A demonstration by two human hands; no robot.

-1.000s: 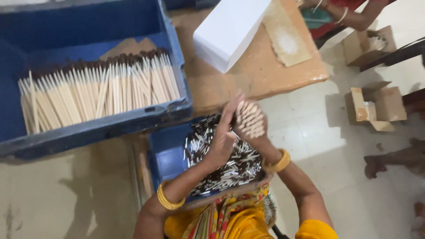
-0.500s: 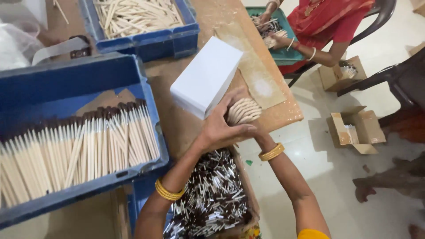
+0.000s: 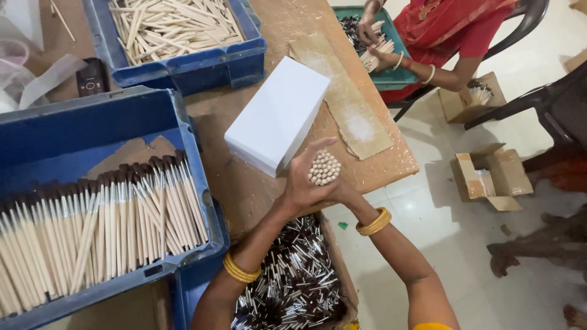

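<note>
Both my hands clasp a round bundle of pale wooden pencils (image 3: pixel 324 168), ends facing up, above the wooden table's front edge. My left hand (image 3: pixel 302 183) wraps the bundle from the left, fingers reaching over its top. My right hand (image 3: pixel 343 190) is mostly hidden behind the bundle and grips it from below. Yellow bangles sit on both wrists. A white rectangular box (image 3: pixel 278 113) lies on the table right beside the bundle. Below my arms sits a box of dark and silver pencil pieces (image 3: pixel 293 284).
A blue crate (image 3: pixel 189 159) at left holds pencils with dark tips in a row. Another blue crate (image 3: pixel 183 67) with loose pale sticks stands at the back. A person in red (image 3: pixel 452 36) handles pencils over a green tray (image 3: pixel 391 76). Open cardboard boxes (image 3: pixel 492 177) lie on the floor.
My hands have carried the bundle up from over the lap box to beside the white box on the table. The view has tilted up, showing the far crate and the other person.
</note>
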